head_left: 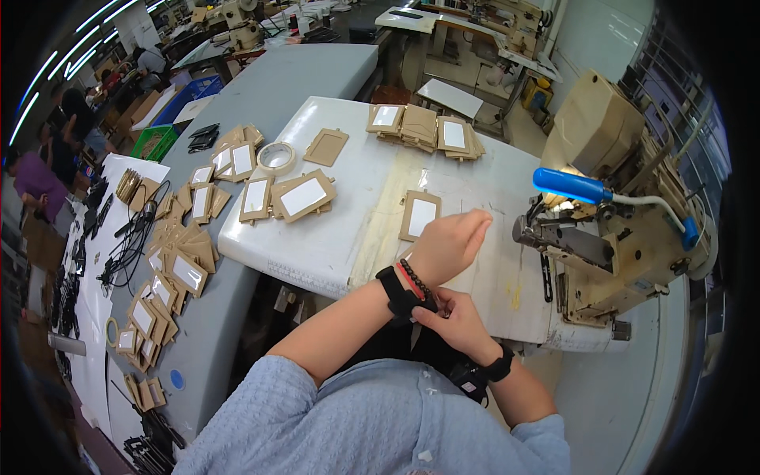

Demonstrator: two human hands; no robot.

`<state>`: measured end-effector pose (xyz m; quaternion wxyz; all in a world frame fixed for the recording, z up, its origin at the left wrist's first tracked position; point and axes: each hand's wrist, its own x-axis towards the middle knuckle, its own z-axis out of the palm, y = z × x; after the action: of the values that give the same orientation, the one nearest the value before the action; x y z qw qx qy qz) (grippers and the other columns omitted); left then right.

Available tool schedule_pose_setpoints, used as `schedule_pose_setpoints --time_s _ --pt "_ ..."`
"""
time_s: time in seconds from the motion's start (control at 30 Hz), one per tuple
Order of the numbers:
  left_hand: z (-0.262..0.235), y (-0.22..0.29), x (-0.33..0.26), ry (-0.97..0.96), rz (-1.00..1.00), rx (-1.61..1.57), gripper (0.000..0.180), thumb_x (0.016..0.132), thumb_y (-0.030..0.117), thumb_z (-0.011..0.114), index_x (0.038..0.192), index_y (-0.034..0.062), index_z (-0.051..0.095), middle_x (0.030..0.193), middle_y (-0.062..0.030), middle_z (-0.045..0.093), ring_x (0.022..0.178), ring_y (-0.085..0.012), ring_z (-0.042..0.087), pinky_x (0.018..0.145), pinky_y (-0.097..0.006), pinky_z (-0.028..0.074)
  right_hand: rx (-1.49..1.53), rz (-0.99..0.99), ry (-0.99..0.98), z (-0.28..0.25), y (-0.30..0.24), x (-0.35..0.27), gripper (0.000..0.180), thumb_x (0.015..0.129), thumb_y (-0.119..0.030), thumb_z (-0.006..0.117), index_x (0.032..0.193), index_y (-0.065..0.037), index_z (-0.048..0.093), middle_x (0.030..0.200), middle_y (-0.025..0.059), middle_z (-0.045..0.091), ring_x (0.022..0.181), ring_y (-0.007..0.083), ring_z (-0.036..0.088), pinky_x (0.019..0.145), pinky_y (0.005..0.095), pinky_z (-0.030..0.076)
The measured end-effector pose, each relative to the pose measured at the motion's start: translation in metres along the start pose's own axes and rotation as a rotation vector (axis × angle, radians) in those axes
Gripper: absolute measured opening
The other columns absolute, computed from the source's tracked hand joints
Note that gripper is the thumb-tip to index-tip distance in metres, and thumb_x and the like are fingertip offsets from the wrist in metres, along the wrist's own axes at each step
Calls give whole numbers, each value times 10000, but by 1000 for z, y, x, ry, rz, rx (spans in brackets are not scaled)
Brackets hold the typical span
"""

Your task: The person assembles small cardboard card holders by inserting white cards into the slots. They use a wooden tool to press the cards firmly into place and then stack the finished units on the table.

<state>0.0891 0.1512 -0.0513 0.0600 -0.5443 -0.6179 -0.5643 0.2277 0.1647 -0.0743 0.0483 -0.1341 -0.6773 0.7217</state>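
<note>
Reaching across the body, the left hand (pixel 450 241) is held over the white desk (pixel 332 237), fingers together and loosely curled, nothing gripped. Its wrist strap (pixel 400 294) is pinched by the right hand (pixel 453 318), whose forearm is bent inward. A tan card holder (pixel 419 214) lies flat on the desk just beyond the left hand, with a sewing machine (pixel 609 237) to the right.

Bright, even light fills the room from ceiling tube lights (pixel 75 47) streaking across the upper left of the frame. The white bench (pixel 332 237) shows mild glare. Shadows are soft. Straight edges bend toward the rim, and the corners go black.
</note>
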Motion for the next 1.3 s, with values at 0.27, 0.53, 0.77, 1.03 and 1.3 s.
schedule_pose_setpoints --time_s 0.27,0.53,0.77,1.03,1.3 --pt "-13 -16 -26 -249 87 228 88 886 117 580 900 30 584 706 -128 614 630 -305 615 548 -385 486 -960 -299 11 -18 -29 -27 363 765 -264 796 963 13 672 858 151 700 725 252 705 637 313 545" --pt "3 28 -62 -824 277 355 145 876 130 532 997 52 552 852 -78 628 774 -209 635 624 -333 493 -1115 -876 21 21 -81 -5 329 693 -229 830 945 -69 692 878 52 676 640 214 641 536 307 493" --pt "36 55 -126 -1042 92 -46 194 889 107 511 1071 48 539 977 -97 614 892 -209 618 727 -331 492 -939 -374 -287 22 -76 -22 185 759 -183 776 871 -56 702 767 80 675 640 230 658 558 287 511" --pt "103 77 -216 -491 -685 -1015 258 903 81 487 1156 44 523 1119 -120 598 1027 -210 599 844 -328 490 -850 -20 -154 15 -50 -16 189 836 -225 682 790 -45 718 677 146 653 604 328 631 561 382 497" --pt "48 103 -160 -1608 536 555 105 832 172 549 886 123 625 781 -19 553 726 -199 557 554 -334 397 -1215 -22 -131 3 -8 -7 288 849 -330 663 736 -69 708 650 146 649 628 344 643 578 415 509"
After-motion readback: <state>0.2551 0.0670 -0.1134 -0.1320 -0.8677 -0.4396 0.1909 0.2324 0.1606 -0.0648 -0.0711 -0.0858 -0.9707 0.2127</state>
